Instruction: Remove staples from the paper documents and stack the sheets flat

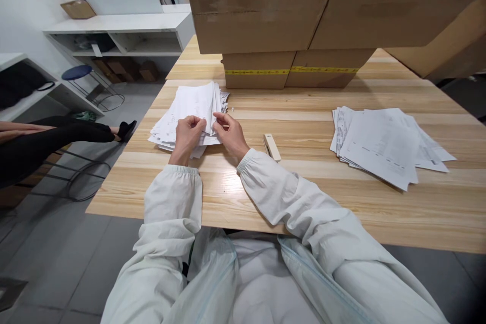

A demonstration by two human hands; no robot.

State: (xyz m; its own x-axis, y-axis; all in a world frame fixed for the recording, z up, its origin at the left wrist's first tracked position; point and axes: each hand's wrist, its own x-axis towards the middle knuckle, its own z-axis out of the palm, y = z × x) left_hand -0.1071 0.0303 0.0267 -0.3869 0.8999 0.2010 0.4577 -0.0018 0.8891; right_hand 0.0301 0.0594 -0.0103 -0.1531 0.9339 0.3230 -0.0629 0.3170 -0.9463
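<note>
A loose stack of printed paper sheets (192, 104) lies on the wooden table, left of centre. Over its near edge, my left hand (188, 134) is closed, thumb and fingers pinching the paper. My right hand (230, 134) is at the stack's near right corner, its thumb and index finger closed around a sheet's edge. The exact grip of both hands is partly hidden by the fingers. To the right of my right hand, a cream stapler (271, 147) rests on the table, touched by neither hand. A second fanned pile of printed sheets (383, 144) lies farther right.
Stacked cardboard boxes (261, 20) with yellow tape stand at the table's back. Another large box (444, 50) is behind at right. On the left are a seated person's legs (64, 136), a round stool (77, 72) and white shelving (121, 23). The wooden table (224, 192) has its edge near my body.
</note>
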